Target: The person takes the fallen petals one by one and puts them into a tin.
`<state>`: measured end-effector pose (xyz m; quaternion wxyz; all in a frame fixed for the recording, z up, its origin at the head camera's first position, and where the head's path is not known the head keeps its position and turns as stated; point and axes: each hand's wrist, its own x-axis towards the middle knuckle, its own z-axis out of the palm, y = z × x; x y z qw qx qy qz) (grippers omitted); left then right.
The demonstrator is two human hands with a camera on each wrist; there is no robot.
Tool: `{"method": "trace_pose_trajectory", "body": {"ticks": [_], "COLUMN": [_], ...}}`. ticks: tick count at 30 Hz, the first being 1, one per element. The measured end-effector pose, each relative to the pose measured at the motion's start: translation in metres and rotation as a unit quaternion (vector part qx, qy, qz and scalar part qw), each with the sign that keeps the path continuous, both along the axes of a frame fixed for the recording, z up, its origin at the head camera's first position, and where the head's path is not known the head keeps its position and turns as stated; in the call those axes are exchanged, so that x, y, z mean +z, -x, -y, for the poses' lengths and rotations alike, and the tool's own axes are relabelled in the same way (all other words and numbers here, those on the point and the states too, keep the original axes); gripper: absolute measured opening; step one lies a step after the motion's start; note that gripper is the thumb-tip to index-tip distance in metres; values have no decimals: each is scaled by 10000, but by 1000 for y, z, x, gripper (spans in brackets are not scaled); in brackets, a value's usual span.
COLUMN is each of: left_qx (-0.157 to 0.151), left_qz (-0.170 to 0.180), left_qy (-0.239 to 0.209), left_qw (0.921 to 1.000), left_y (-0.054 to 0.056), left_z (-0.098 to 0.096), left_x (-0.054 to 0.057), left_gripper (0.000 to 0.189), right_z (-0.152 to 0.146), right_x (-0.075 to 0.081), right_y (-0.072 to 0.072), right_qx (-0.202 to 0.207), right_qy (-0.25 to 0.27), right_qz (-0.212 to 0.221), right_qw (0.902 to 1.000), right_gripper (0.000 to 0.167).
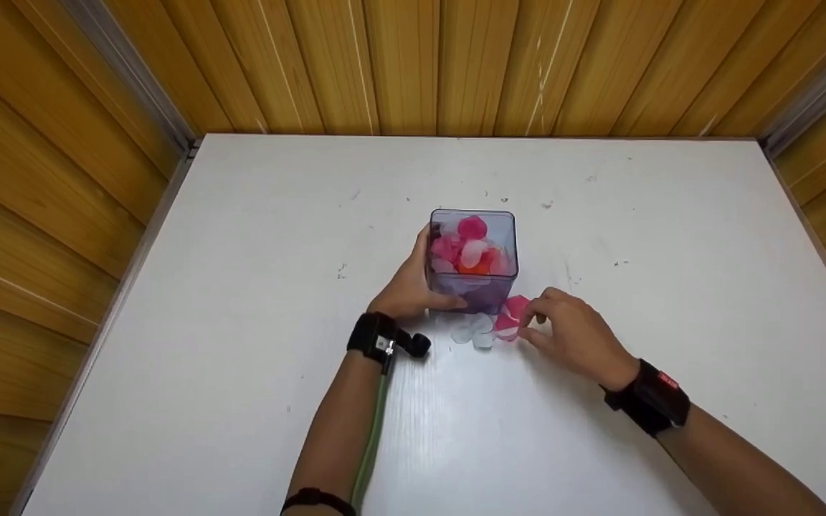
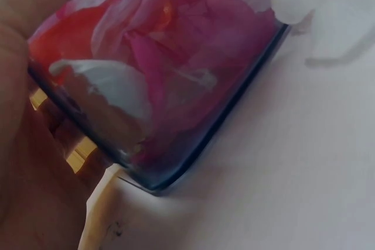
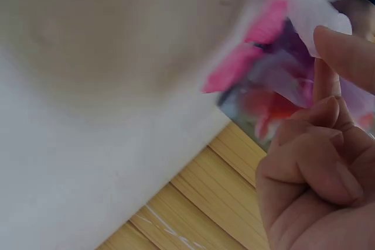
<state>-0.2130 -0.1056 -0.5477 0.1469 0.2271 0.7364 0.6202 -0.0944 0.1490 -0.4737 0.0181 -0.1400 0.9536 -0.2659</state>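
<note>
A clear, purple-tinted square plastic container [image 1: 474, 294] stands on the table, holding pink, white and orange petals [image 1: 472, 252]. My left hand [image 1: 409, 290] grips its left side, the thumb across the front; in the left wrist view the fingers are partly hidden behind the container [image 2: 176, 168]. Just in front of it lie loose white petals [image 1: 474, 331] and pink petals [image 1: 515, 309]. My right hand [image 1: 574, 337] is beside these. In the right wrist view, its thumb and index finger pinch a pale petal [image 3: 316, 21], with the other fingers curled.
The white table [image 1: 241, 358] bears small dark scuffs. Wood-patterned panels [image 1: 399, 64] stand along its back and sides. Each wrist wears a black strap, and a green cable [image 1: 372, 444] runs along the left forearm.
</note>
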Motion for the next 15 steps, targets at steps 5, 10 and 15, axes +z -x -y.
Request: {"method": "trace_pose_trajectory", "body": {"ticks": [5, 10, 15], "left_qx": [25, 25, -51], "left_qz": [-30, -61, -114], "left_qy": [7, -22, -135], "left_qw": [10000, 10000, 9998], "left_y": [0, 1, 2], "left_z": [2, 2, -1], "left_x": [1, 0, -2], "left_gripper": [129, 130, 129], "right_z": [1, 7, 16], "right_x": [27, 47, 55], "right_y": [0, 7, 22], "right_qx": [74, -139, -316], "right_qy": [425, 939, 1219], "right_qz": [-443, -1142, -1604], "right_qw": [9981, 9889, 9790], "right_gripper": [11, 12, 12]}}
